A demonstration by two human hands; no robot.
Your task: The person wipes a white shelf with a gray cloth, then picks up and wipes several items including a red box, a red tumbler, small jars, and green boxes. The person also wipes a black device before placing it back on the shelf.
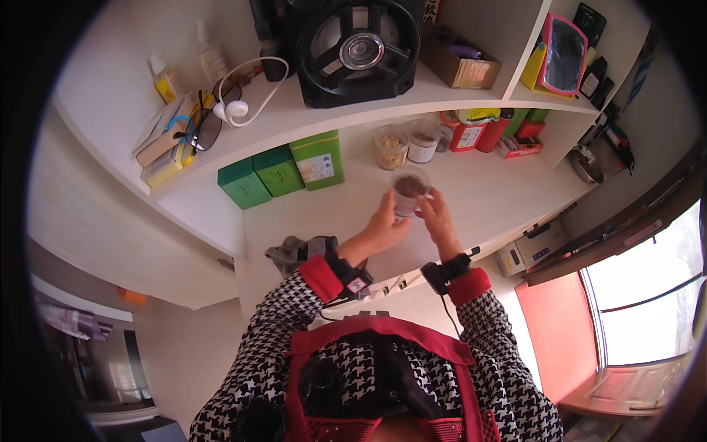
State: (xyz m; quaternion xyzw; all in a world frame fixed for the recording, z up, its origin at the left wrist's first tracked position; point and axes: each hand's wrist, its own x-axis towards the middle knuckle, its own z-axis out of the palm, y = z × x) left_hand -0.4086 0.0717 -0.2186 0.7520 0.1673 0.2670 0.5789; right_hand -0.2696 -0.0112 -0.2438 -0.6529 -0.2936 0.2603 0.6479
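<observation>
Between my two hands is a clear plastic jar (407, 193) with dark brown contents, raised over the white shelf (331, 221). My left hand (386, 226) grips its left side and lower part, while my right hand (438, 218) has its fingers on the right side. Just beyond it stand a clear jar of pale pieces (392, 148) and another jar with dark contents and a white label (423, 145). Green boxes (317, 161) are lined up to the left. A grey cloth (298, 254) lies near my left wrist.
On the upper shelf are a black speaker (360, 52), sunglasses (207, 130), white earphones (236, 110), a cardboard box (467, 69) and a pink-framed mirror (564, 55). Red packages (469, 135) stand at the back right of the lower shelf, with a metal bowl (586, 164) beyond the divider.
</observation>
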